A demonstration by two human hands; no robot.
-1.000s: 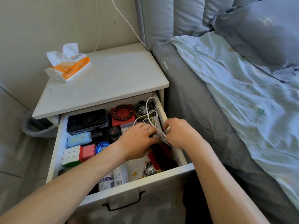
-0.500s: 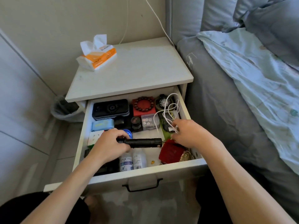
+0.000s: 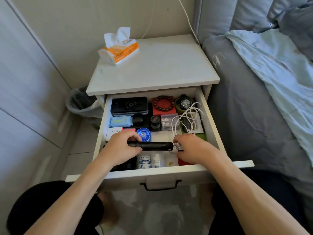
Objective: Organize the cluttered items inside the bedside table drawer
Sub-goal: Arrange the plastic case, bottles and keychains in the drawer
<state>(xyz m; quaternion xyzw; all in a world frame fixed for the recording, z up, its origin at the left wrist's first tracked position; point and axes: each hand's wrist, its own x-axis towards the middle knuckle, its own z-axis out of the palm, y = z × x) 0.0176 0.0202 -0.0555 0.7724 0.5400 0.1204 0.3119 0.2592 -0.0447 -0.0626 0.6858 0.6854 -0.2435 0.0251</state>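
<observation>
A bin lined with clear plastic point(image 3: 81, 103) stands on the floor at the far left, beside the white counter point(image 3: 162, 68), which carries an orange and white tissue pack point(image 3: 118, 48) near its back left corner. The drawer point(image 3: 169, 172) below is pulled out. Along its left part lie a black case point(image 3: 129, 106), a light blue packet point(image 3: 120, 120) and a white puzzle cube point(image 3: 113, 132), with a blue round spinner point(image 3: 143, 134) just right of them. The left hand point(image 3: 121, 149) grips one end of a black flashlight point(image 3: 152, 146), which lies crosswise over the front of the drawer; two small white bottles point(image 3: 148, 161) lie beneath it. Further back sit a red box with a bead bracelet point(image 3: 163, 106), a clear box of dice point(image 3: 166, 122) and a black watch point(image 3: 186, 103). A tangled white cable point(image 3: 188, 117) runs down to the right hand point(image 3: 193, 149), whose curled fingers pinch the cable at the flashlight's other end. A bed with grey and pale blue bedding point(image 3: 264, 92) fills the right side.
</observation>
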